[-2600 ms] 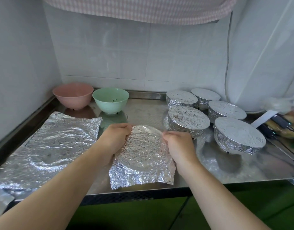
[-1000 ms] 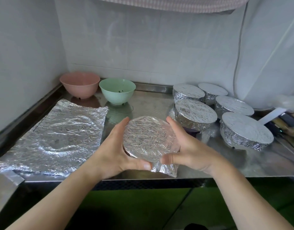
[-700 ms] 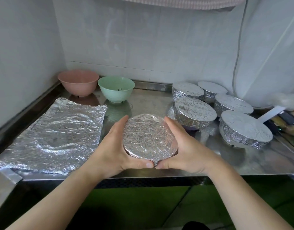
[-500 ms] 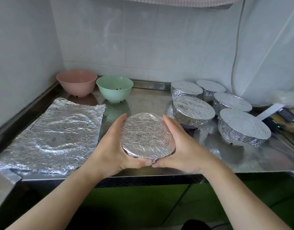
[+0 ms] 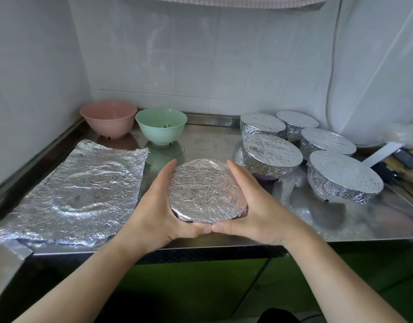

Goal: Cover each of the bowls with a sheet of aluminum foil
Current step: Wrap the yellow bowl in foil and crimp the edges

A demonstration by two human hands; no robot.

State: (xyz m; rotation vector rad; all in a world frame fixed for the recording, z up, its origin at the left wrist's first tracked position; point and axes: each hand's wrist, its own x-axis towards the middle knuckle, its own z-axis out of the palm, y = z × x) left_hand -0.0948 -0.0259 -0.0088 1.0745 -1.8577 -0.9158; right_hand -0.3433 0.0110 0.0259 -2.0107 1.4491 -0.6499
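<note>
both hands cup the foil-wrapped bowl (image 5: 206, 193) at the counter's (image 5: 363, 224) front edge; left hand (image 5: 157, 207) and right hand (image 5: 254, 206) curl round its sides, thumbs meeting in front; even pressure round the rim should seat the foil without tearing it; pink bowl (image 5: 108, 118) and green bowl (image 5: 161, 125) wait uncovered.

Both hands, left (image 5: 154, 213) and right (image 5: 259, 213), cupped a foil-covered bowl (image 5: 206, 192) above the table (image 5: 212, 141). A loose foil sheet (image 5: 79, 190) lay left; pink bowl (image 5: 108, 118) and green bowl (image 5: 161, 125) stood uncovered behind.
</note>
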